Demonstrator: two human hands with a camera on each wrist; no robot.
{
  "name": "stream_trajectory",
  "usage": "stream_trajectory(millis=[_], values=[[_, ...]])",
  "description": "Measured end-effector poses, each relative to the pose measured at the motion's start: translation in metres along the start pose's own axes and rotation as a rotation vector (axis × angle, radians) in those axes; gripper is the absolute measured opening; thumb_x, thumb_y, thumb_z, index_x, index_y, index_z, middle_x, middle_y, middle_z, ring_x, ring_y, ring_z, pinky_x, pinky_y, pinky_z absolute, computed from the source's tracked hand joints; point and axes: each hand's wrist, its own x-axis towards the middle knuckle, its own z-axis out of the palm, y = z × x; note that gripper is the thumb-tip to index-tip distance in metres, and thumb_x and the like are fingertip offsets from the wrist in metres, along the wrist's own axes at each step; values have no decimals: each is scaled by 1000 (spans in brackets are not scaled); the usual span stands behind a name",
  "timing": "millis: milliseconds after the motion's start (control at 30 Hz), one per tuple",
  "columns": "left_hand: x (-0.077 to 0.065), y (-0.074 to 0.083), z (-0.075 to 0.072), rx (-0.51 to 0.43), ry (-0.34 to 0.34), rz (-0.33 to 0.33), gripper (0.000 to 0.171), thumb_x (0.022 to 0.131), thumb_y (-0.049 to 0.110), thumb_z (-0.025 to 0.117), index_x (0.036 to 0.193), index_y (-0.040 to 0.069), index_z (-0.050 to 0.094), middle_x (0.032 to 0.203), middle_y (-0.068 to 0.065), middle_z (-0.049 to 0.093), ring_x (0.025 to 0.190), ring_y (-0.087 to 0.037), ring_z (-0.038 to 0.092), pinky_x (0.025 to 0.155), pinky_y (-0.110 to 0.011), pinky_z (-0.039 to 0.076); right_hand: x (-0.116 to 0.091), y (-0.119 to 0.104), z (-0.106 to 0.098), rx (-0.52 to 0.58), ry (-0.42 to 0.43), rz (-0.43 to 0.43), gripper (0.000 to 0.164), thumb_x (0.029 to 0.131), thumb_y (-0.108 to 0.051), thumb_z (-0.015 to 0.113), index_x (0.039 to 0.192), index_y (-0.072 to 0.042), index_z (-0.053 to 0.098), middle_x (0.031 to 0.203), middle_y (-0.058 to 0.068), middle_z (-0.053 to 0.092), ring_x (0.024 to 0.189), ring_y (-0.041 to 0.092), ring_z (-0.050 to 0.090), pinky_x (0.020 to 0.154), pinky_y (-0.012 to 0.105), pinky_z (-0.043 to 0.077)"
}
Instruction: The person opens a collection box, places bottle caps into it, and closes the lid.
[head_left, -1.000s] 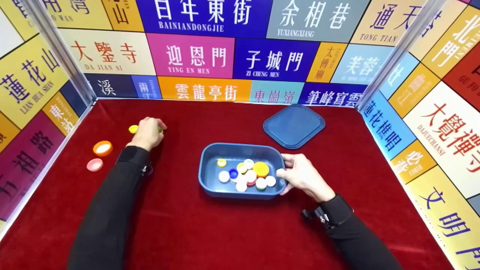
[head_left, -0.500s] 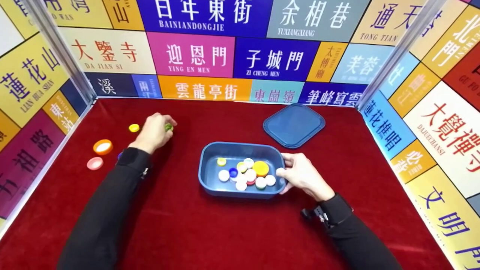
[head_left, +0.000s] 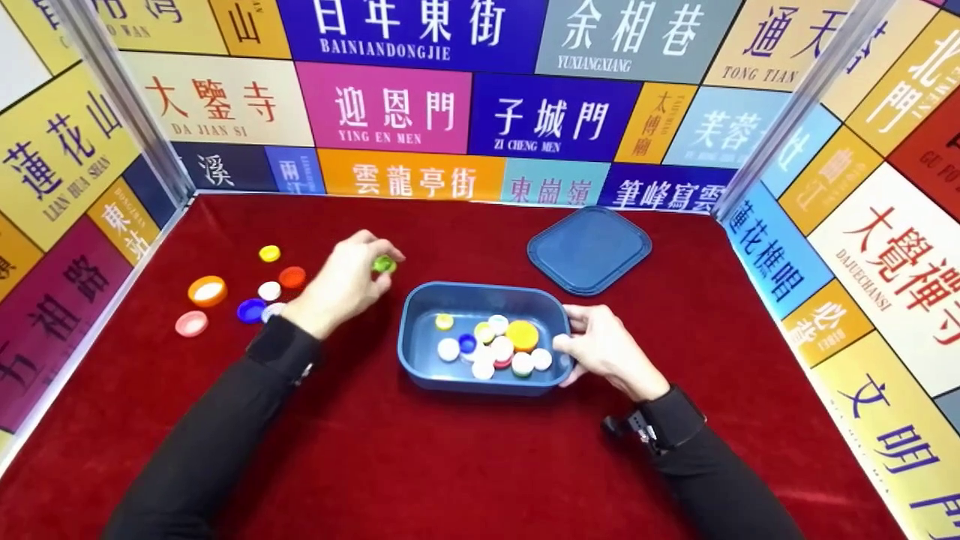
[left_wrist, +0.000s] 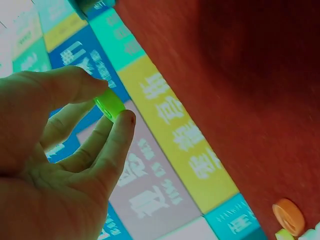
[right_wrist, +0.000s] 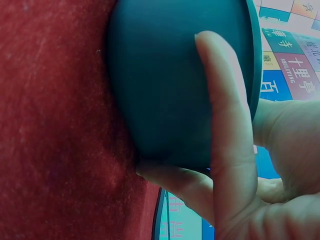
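Note:
My left hand (head_left: pixel 346 279) pinches a green bottle cap (head_left: pixel 384 264) between thumb and fingertips, raised off the cloth to the left of the blue plastic box. In the left wrist view the cap (left_wrist: pixel 110 103) appears bright green and on edge. The blue box (head_left: pixel 480 386) stands upright on the red cloth, lidless. Inside lie several caps, among them a large orange cap (head_left: pixel 522 335), a dark blue cap (head_left: pixel 467 343) and white ones. My right hand (head_left: pixel 606 351) grips the box's right end; the right wrist view shows fingers against its outer wall (right_wrist: pixel 165 90).
Loose caps lie at the left: yellow (head_left: pixel 269 253), red (head_left: pixel 292 277), white (head_left: pixel 269 290), blue (head_left: pixel 251 310), orange (head_left: pixel 207 291) and pink (head_left: pixel 191 324). The blue lid (head_left: pixel 590 251) lies flat behind the box. Printed panels (head_left: pixel 390 112) wall the cloth's back and sides.
My left hand has lifted the green cap and carried it right, toward the box, uncovering red, white and blue caps. My right hand and the box have stayed in place.

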Motion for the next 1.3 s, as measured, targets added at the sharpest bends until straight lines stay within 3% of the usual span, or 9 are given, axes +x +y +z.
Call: stream_trajectory(millis=[267,633,967,1300], values=[[-16,36,9,21,-17,149,27,101,1,83,128,4,84,124,-21,74,116,-39,75,112,-52,69,1,0,1,0,3,0,64,100,4,70,163,-4,64,138,28,80,102,39,88,63,51,74],[-30,67,26,112,-173,295,27,101,6,86,128,6,84,121,-17,71,114,-34,74,108,-48,69,0,0,1,-16,4,-11,62,101,5,70,162,-5,66,138,26,81,103,39,88,62,50,73],[-34,78,35,146,-332,296,32,102,14,90,133,8,84,119,-16,76,108,-29,75,101,-44,73,1,-1,1,-14,7,11,65,101,5,71,165,-7,63,140,26,80,103,37,88,63,51,74],[-36,79,37,140,-334,317,32,102,12,89,133,8,84,119,-17,76,107,-29,75,98,-43,73,2,1,0,-17,1,0,64,102,4,72,164,-6,63,140,25,80,103,37,88,64,52,73]])
